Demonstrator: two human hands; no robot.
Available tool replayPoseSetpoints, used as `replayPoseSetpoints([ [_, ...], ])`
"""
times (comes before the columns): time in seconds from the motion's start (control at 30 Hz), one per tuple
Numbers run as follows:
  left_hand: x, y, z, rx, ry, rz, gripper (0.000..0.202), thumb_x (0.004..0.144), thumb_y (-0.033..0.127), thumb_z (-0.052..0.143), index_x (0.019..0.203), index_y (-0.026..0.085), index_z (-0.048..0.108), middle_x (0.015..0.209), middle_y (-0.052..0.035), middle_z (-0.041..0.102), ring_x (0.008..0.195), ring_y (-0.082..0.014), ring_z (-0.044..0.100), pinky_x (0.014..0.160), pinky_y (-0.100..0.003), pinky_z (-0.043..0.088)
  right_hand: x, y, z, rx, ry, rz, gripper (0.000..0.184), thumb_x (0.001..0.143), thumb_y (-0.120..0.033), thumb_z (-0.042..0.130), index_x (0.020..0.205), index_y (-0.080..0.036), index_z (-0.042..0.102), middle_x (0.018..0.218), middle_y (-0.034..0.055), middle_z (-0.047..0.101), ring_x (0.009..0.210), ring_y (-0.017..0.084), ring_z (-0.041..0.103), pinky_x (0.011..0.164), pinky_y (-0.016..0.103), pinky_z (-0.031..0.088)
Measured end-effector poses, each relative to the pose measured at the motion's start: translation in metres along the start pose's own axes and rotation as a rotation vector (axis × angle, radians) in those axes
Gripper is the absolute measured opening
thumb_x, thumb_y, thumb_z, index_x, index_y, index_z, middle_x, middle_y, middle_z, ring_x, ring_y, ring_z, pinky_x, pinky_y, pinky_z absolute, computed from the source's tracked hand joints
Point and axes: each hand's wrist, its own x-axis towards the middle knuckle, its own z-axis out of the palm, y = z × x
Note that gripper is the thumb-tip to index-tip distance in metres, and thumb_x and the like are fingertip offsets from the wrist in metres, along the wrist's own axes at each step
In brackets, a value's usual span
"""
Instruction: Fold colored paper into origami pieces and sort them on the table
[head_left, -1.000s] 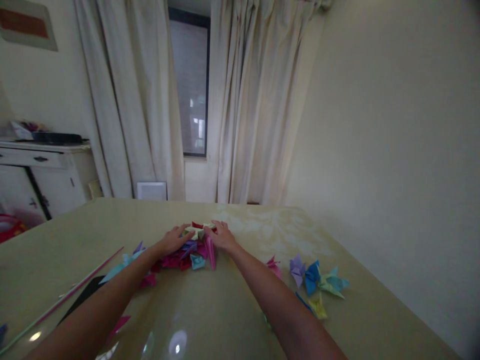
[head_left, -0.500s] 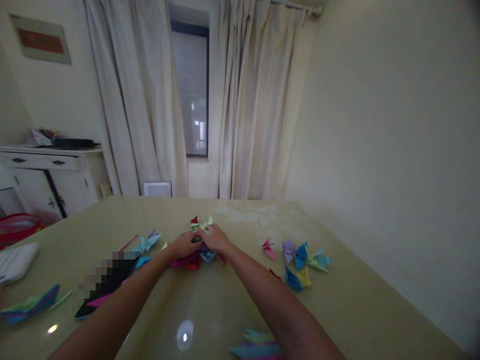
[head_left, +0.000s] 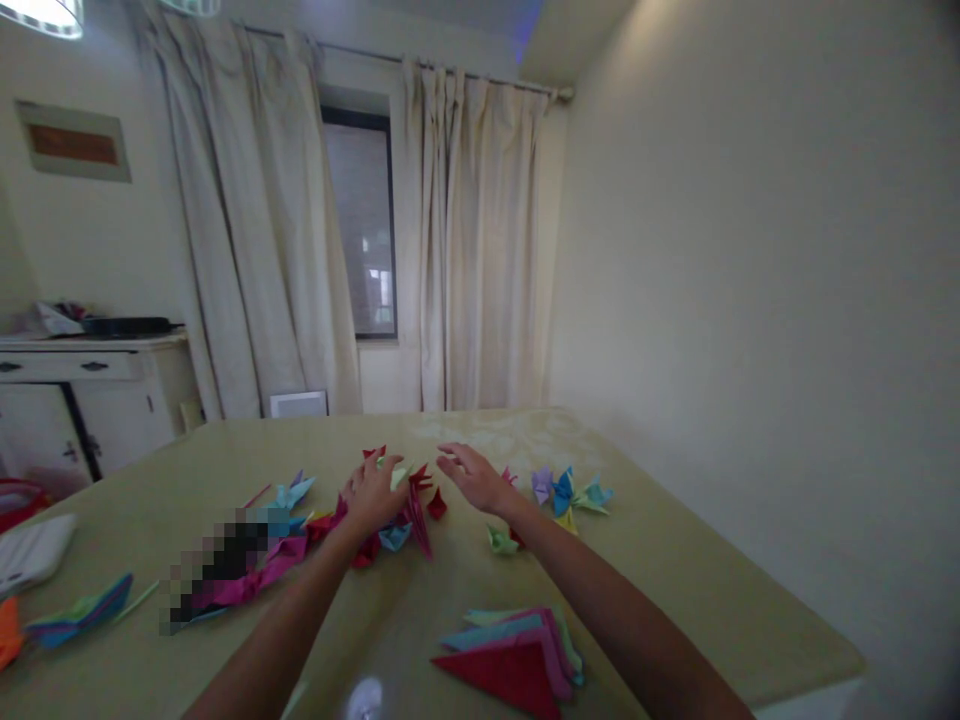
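My left hand rests over a heap of folded paper cranes, its fingers spread. Under and beside it lie a pale green crane, a light blue crane and a magenta one. My right hand hovers to the right of the heap with fingers stretched out and nothing in them. A small red folded piece lies on the table between both hands. A green folded piece sits below my right wrist.
More cranes, among them a purple one and a blue one, lie to the right. Nearer me is a stack of folded paper triangles. A dark, partly pixelated object, colourful papers and a white object lie on the left.
My hands, close together over the heap before, are now apart; the right has moved right and opened out. The view has tilted up, and the cranes in the heap lie more spread.
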Motion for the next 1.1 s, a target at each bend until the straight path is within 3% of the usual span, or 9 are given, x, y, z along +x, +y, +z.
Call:
replayPoseSetpoints([
  [0.07, -0.023, 0.028, 0.015, -0.031, 0.124, 0.039, 0.048, 0.097, 0.039, 0.052, 0.143, 0.03, 0.061, 0.16, -0.0139, 0.047, 0.143, -0.04, 0.044, 0.109, -0.059, 0.04, -0.034, 0.007, -0.016, 0.046, 0.132, 0.018, 0.056, 0.103, -0.064, 0.049, 0.133, -0.021, 0.067, 0.134, 0.0135, 0.069, 0.117, 0.027, 0.068, 0.101, 0.042, 0.053],
  [0.17, -0.056, 0.056, 0.034, -0.023, 0.137, 0.138, 0.042, 0.096, 0.032, 0.052, 0.137, 0.033, 0.064, 0.154, -0.0111, 0.053, 0.134, -0.0356, 0.048, 0.105, -0.054, 0.04, -0.085, 0.018, -0.027, 0.08, 0.241, 0.064, 0.054, 0.102, -0.066, 0.049, 0.126, -0.022, 0.07, 0.124, 0.0121, 0.072, 0.11, 0.026, 0.069, 0.093, 0.04, 0.055],
  [0.3, -0.074, 0.056, 0.044, 0.078, 0.047, 0.217, 0.042, 0.095, 0.03, 0.054, 0.135, 0.03, 0.065, 0.148, -0.0139, 0.057, 0.132, -0.0358, 0.049, 0.105, -0.054, 0.036, -0.121, 0.029, -0.03, 0.112, 0.349, 0.107, 0.054, 0.1, -0.069, 0.05, 0.114, -0.022, 0.073, 0.114, 0.0108, 0.074, 0.099, 0.026, 0.07, 0.085, 0.037, 0.056],
  [0.53, -0.074, 0.033, 0.044, 0.187, -0.045, 0.135, 0.052, 0.096, 0.037, 0.052, 0.146, 0.026, 0.057, 0.151, -0.0185, 0.051, 0.135, -0.0361, 0.047, 0.104, -0.051, 0.038, -0.117, 0.034, -0.027, 0.179, 0.424, 0.136, 0.059, 0.101, -0.072, 0.045, 0.105, -0.021, 0.074, 0.095, 0.0073, 0.072, 0.076, 0.021, 0.066, 0.072, 0.033, 0.055],
  [0.7, -0.075, 0.037, 0.045, 0.199, -0.068, 0.181, 0.044, 0.098, 0.032, 0.046, 0.138, 0.026, 0.062, 0.149, -0.0179, 0.054, 0.132, -0.0349, 0.049, 0.102, -0.051, 0.038, -0.12, 0.037, -0.018, 0.231, 0.381, 0.155, 0.058, 0.1, -0.072, 0.047, 0.104, -0.021, 0.073, 0.089, 0.0054, 0.069, 0.065, 0.018, 0.061, 0.06, 0.029, 0.051],
  [1.1, -0.077, 0.039, 0.044, 0.168, -0.059, 0.209, 0.044, 0.096, 0.027, 0.049, 0.137, 0.025, 0.063, 0.144, -0.0167, 0.058, 0.129, -0.0342, 0.05, 0.103, -0.051, 0.037, -0.121, 0.038, -0.016, 0.232, 0.395, 0.168, 0.062, 0.099, -0.075, 0.044, 0.103, -0.019, 0.072, 0.086, 0.0058, 0.068, 0.064, 0.017, 0.059, 0.056, 0.028, 0.047],
])
